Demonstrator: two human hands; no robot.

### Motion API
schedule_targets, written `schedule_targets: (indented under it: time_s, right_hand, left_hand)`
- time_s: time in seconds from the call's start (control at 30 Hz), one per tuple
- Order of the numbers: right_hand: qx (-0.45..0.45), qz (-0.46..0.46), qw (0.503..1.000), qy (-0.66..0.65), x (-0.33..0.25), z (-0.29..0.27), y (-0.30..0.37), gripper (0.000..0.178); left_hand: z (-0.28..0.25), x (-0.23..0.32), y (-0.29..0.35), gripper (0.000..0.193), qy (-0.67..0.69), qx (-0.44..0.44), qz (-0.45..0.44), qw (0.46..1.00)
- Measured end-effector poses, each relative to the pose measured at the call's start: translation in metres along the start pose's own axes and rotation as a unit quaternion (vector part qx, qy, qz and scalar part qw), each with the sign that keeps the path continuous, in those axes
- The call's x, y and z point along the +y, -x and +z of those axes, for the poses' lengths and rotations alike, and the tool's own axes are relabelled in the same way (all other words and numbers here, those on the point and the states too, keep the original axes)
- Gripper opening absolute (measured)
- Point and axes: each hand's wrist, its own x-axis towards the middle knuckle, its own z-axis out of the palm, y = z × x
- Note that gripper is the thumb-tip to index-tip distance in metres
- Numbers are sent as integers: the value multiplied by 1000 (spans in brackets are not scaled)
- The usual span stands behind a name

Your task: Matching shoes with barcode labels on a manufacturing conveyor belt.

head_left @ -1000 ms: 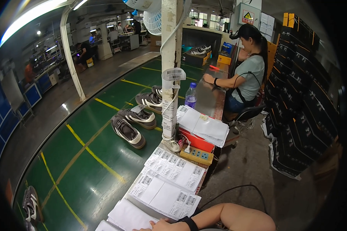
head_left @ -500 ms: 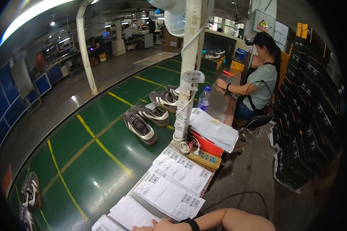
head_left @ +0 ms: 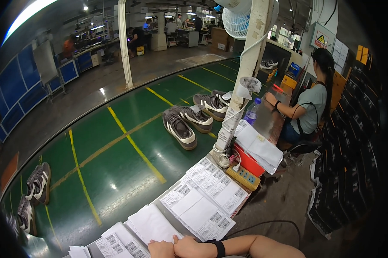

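Note:
At the bottom edge, my left hand (head_left: 161, 249) and my right hand (head_left: 189, 247) rest against each other, both with fingers curled in. They lie at the near end of a white paper stack (head_left: 152, 222), and nothing shows in either of them. My right wrist wears a black band (head_left: 220, 248). To the left of the stack are printed label sheets (head_left: 116, 246). Further label sheets (head_left: 198, 210) lie to its right, with another row of barcode labels (head_left: 217, 185) beyond. Part of each hand is cut off by the frame.
A green work surface with yellow lines (head_left: 129, 142) carries dark sneakers (head_left: 179, 129) near the post (head_left: 241, 81) and more sneakers (head_left: 40, 184) at far left. A power strip (head_left: 243, 177) and red tray (head_left: 248, 160) sit right. A seated person (head_left: 312, 99) is beyond, beside stacked black boxes (head_left: 349, 172).
The view has swung, so the sneakers, post and papers sit further right and higher in the picture. More of my left hand shows, beside my right hand at the paper stack.

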Motion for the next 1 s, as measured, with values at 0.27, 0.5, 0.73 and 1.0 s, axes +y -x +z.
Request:
schedule_targets:
  time_s: [0.27,0.5,0.73,1.0]
  right_hand:
    - [-27,-38,999,13,4,-7,7,76]
    - [40,12,999,2,3,9,3,68]
    - [61,-10,998,31,2,7,4,59]
    - [67,-53,996,-35,10,-17,22,37]
  left_hand:
    - [-14,6,-11,37,-38,-127,-41,990]
    - [-4,0,-8,38,-96,-93,-15,991]
    - [-10,-3,-6,37,-78,-74,-2,994]
    - [-15,5,-11,33,-62,-96,-20,993]
